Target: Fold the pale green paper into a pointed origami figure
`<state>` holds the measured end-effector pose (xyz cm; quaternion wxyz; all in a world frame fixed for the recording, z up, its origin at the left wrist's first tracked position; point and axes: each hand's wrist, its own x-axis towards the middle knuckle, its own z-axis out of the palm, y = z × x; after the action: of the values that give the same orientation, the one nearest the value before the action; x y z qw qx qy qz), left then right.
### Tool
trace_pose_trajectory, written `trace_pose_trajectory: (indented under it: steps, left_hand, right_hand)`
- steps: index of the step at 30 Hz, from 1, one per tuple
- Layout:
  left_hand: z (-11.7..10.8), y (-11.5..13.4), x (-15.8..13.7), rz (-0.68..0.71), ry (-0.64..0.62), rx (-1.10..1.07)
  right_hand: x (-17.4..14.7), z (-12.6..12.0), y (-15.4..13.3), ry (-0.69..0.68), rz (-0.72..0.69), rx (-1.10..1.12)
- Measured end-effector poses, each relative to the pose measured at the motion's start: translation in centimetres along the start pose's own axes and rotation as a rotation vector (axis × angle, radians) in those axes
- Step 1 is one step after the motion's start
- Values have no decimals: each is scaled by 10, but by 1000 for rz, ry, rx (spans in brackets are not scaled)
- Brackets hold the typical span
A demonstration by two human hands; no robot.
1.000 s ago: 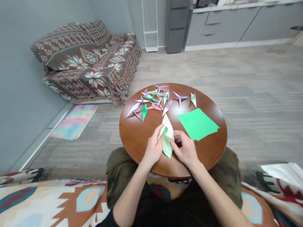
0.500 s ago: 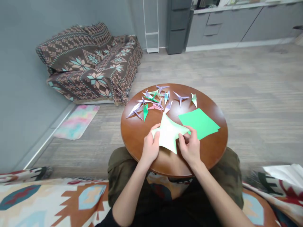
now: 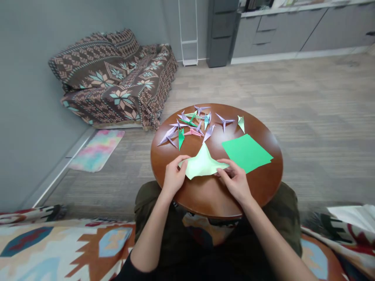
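A pale green sheet of origami paper [image 3: 202, 164] is stretched between my two hands above the near half of the round table. My left hand [image 3: 175, 173] pinches its left corner between thumb and fingers. My right hand [image 3: 234, 177] pinches the right corner in the same way. One corner of the sheet points away from me, and its near edge is bent. Just right of my right hand lies a stack of bright green paper [image 3: 247, 152]. Beyond the sheet are several folded paper cranes, among them a purple one [image 3: 168, 136], a pink one [image 3: 193, 132] and a green one [image 3: 181, 138].
The brown round table [image 3: 205, 203] stands close over my knees. On its far right side sit a purple crane [image 3: 224, 121] and a pale green crane [image 3: 241, 123]. A blanket-covered sofa [image 3: 117, 82] is at the back left, with a pastel mat [image 3: 98, 150] on the floor before it.
My hands have moved apart, the left one farther left. The paper has gone from a nearly flat, four-pointed shape to a wider one, its near corner no longer pointing toward me.
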<state>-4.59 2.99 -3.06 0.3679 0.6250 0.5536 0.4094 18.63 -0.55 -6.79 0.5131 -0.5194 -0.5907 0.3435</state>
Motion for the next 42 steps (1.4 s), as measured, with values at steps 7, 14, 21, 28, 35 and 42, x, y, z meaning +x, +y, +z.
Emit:
trace_pose_trajectory:
  steps: [7, 14, 21, 28, 35, 42]
  left_hand:
    - [-14, 19, -7, 149, -315, 240]
    - [-18, 21, -10, 80, -626, -53]
    - [2, 5, -6, 42, -473, -10]
    - [23, 8, -8, 39, -321, 68]
    - [31, 3, -5, 143, -268, 125]
    - [33, 5, -3, 343, -203, 101]
  right_hand:
    - [-3, 7, -1, 56, -57, -197]
    - [-5, 7, 4, 27, -137, -296]
    - [-1, 4, 4, -11, -268, -344]
    - [-3, 6, -1, -49, -344, -343]
    - [-2, 6, -2, 6, -374, -318]
    - [-1, 6, -7, 26, -378, -243]
